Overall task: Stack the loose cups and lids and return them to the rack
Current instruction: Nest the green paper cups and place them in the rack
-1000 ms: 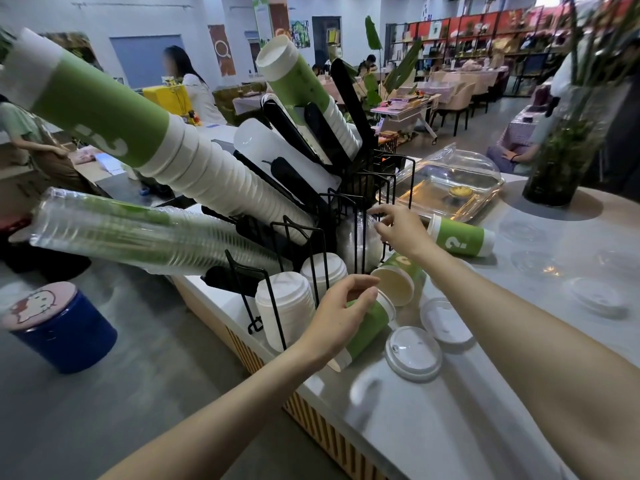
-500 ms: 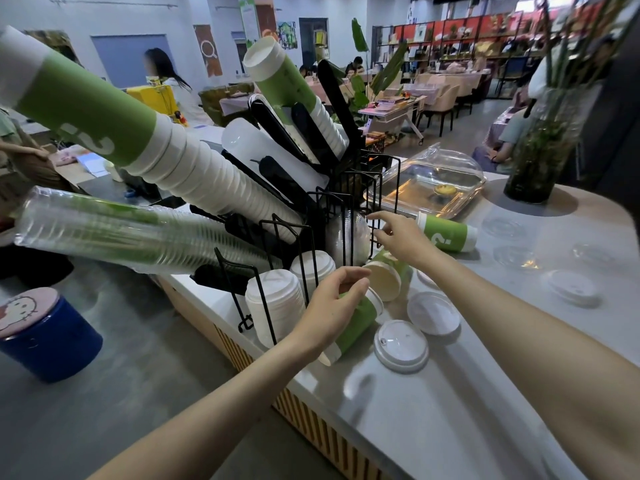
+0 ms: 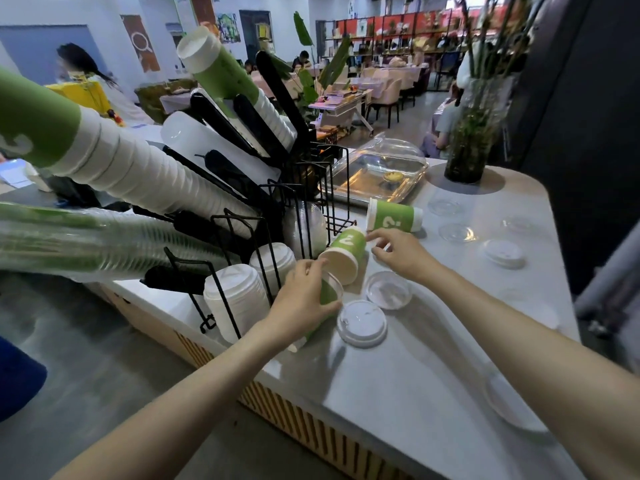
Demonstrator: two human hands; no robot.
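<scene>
Left hand point(image 3: 300, 299) grips a green paper cup point(image 3: 328, 292) lying on its side on the counter point(image 3: 415, 393), just beside the black wire rack point(image 3: 263, 233). Right hand point(image 3: 398, 252), fingers curled, holds the base of a second green cup point(image 3: 344, 252), open mouth toward the first. White lid point(image 3: 362, 323) lies flat near both cups.

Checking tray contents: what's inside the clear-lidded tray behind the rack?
Through the domed clear lid, the metal tray shows one small yellow pastry and bare reflective metal. Its left end is hidden behind the black wire rack, so anything there is unseen.
</scene>
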